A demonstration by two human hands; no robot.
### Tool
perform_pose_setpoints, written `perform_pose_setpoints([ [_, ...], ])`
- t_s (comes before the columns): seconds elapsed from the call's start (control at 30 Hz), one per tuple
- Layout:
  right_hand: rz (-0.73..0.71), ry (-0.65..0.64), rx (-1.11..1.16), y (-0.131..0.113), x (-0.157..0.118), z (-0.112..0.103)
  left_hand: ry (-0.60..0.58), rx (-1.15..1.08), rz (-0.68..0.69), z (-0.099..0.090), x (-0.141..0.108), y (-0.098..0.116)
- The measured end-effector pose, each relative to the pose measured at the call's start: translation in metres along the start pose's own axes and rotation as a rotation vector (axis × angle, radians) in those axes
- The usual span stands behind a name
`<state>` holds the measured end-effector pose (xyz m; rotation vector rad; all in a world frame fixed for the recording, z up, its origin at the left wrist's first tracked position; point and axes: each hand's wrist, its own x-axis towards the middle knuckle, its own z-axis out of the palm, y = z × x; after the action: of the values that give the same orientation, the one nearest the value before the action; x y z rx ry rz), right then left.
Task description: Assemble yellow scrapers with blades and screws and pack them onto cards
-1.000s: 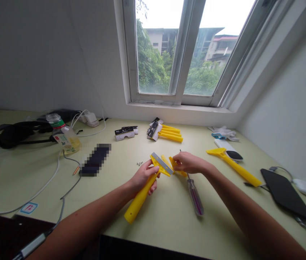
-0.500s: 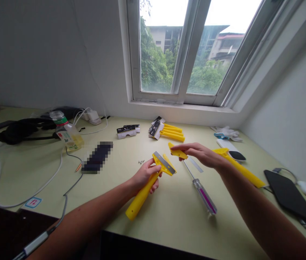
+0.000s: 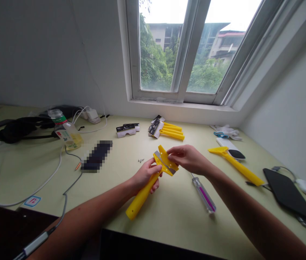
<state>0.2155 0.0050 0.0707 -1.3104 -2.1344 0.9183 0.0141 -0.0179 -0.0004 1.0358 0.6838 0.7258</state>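
Observation:
Closed round the neck of a yellow scraper (image 3: 143, 195), my left hand (image 3: 147, 175) holds it at a slant, handle toward the table's front edge. A grey blade (image 3: 173, 172) lies across the scraper's head. My right hand (image 3: 187, 158) pinches a yellow cover plate (image 3: 164, 156) over the blade, at an angle to the head. Several small screws (image 3: 141, 160) lie on the table left of the scraper. A screwdriver (image 3: 205, 195) with a clear and purple handle rests below my right hand, its shaft partly hidden.
Yellow scrapers (image 3: 172, 131) and boxes (image 3: 156, 128) lie near the window. Another scraper (image 3: 241, 168) is at the right, by a black phone (image 3: 288, 193) and gloves (image 3: 227, 132). A bottle (image 3: 68, 133), cables and a dark pixelated object (image 3: 97, 156) are at the left.
My right hand has moved left and down with the yellow cover plate, bringing it onto the scraper head and over the blade. My left hand has stayed almost still.

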Motion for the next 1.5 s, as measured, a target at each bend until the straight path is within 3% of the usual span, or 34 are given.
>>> perform_pose_setpoints([
  [0.47,-0.004,0.023,-0.12,-0.005,-0.001,0.011,-0.04,-0.023,0.011,-0.001,-0.001,-0.001],
  [0.7,-0.029,0.072,-0.286,-0.007,-0.001,0.017,0.017,0.036,0.029,0.003,-0.001,0.0],
  [1.07,-0.047,0.088,-0.43,-0.019,-0.008,0.018,0.003,0.049,0.082,0.006,-0.003,0.004],
  [1.23,-0.014,0.119,-0.311,-0.015,-0.004,0.014,-0.012,0.042,0.117,0.006,-0.005,0.005],
  [1.4,-0.017,-0.021,-0.117,-0.006,0.0,0.014,-0.042,0.04,0.095,0.003,-0.006,0.006],
  [1.5,-0.03,-0.013,-0.099,-0.005,-0.001,0.016,-0.042,0.033,0.048,0.003,-0.007,0.007],
])
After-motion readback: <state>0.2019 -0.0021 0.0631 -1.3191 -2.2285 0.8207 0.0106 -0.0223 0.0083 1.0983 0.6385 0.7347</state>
